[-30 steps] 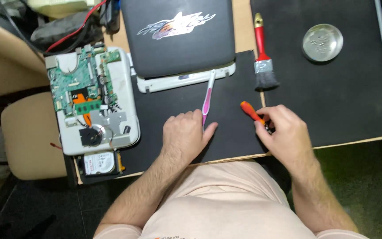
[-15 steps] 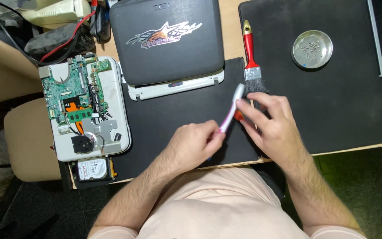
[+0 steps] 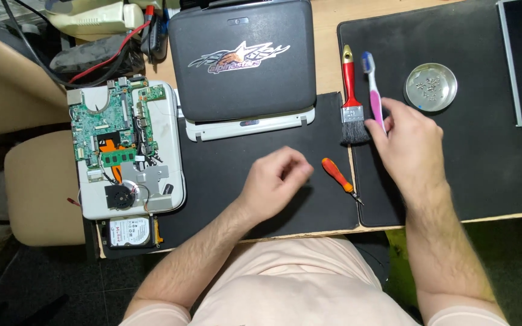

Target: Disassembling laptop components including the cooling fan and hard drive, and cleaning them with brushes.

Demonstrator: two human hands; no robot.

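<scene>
1. Currently the right hand (image 3: 409, 142) grips a toothbrush (image 3: 373, 93), pink handle with a blue-and-white head. Its fingers (image 3: 377, 130) are closed round the lower handle; the head points away from the person.
2. Toothbrush lies just right of the paintbrush (image 3: 350, 99), almost parallel with it and close alongside. I cannot tell whether it touches the mat (image 3: 484, 169) or is lifted slightly.
3. Paintbrush: red handle, black bristles turned toward the person, lying at the left edge of the mat. Judgement: the two brushes are kept side by side as one tool row within easy reach.
4. Left hand (image 3: 276, 181) hovers or rests left of the paintbrush and nearer the person, fingers curled loosely, holding nothing visible.
5. Screwdriver (image 3: 338, 178), orange handle, lies loose on the desk pad between the hands, nearer than the paintbrush, tip aimed toward the mat. No hand touches it.
6. Round metal dish (image 3: 431, 87) sits right of the paintbrush on the mat, small parts inside, too small to identify. Judgement: placed there so loose bits do not roll away.
7. Closed black laptop (image 3: 243, 60) lies left of the paintbrush; farther left, an opened chassis with green board (image 3: 113, 130) exposed and a drive (image 3: 129, 232) at its near end.
</scene>
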